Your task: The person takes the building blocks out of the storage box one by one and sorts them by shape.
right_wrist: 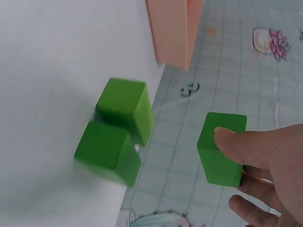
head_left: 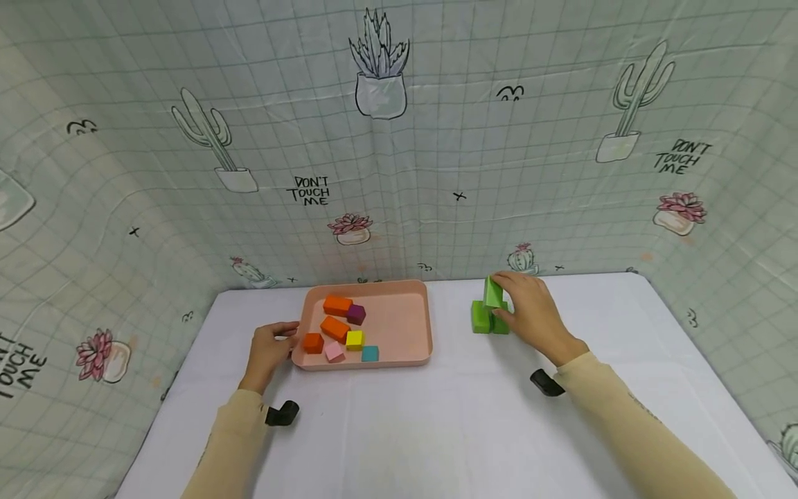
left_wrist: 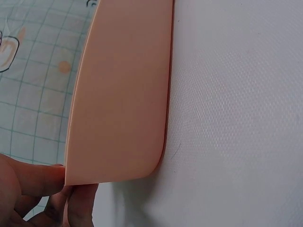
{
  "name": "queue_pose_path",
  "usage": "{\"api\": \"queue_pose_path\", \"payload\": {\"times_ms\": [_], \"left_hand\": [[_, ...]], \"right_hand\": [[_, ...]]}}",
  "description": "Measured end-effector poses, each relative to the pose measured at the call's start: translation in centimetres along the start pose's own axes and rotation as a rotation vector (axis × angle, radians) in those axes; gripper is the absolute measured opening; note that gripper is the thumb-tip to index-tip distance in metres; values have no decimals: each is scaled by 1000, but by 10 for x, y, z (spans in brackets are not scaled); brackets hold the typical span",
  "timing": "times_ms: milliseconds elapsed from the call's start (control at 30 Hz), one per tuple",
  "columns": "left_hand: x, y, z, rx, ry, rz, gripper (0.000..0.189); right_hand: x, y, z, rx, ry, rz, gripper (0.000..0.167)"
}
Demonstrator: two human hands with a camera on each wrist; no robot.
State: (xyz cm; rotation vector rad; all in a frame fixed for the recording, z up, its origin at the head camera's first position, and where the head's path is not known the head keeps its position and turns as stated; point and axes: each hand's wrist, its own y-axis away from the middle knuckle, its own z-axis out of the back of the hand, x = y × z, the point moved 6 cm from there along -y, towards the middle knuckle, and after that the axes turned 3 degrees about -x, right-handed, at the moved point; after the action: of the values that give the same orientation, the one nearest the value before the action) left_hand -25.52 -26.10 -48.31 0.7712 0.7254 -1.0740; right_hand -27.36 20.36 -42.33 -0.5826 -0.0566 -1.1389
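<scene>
My right hand (head_left: 535, 312) pinches a green block (right_wrist: 221, 149) between thumb and fingers, holding it above two other green blocks. Those two, a left green block (head_left: 481, 317) and a right green block (head_left: 501, 320), stand side by side on the white table; the hand partly covers the right one in the head view. At the left, my left hand (head_left: 269, 352) grips the left edge of a pink tray (head_left: 405, 319), thumb and fingers on its rim in the left wrist view. Inside the tray's left half lie several coloured blocks.
In the tray are orange blocks (head_left: 337, 305), a purple cube (head_left: 356, 314), a yellow cube (head_left: 355, 340), a pink block (head_left: 334, 351) and a teal cube (head_left: 370, 353). A patterned cloth (head_left: 399, 173) rises behind the white table (head_left: 399, 430).
</scene>
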Motion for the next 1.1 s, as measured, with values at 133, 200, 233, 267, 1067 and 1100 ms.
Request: {"api": "queue_pose_path", "payload": {"times_ms": [133,200,233,267,1067,1100], "left_hand": [[0,1,-1,2,-4,4,37],[-1,0,-1,2,-4,0,37],[-1,1,-1,1,-5,-3,37],[-1,1,-1,0,-8,-6,36],[-2,2,0,-3,-10,-23,37],[-2,2,0,-3,-10,-22,37]], "right_hand": [[-17,9,10,-19,17,-21,63],[-24,14,13,-22,24,-31,63],[-27,16,15,-23,28,-34,62],[-30,18,16,-23,31,-37,62],[-76,50,15,38,43,-85,61],[-77,50,14,45,38,-84,61]]}}
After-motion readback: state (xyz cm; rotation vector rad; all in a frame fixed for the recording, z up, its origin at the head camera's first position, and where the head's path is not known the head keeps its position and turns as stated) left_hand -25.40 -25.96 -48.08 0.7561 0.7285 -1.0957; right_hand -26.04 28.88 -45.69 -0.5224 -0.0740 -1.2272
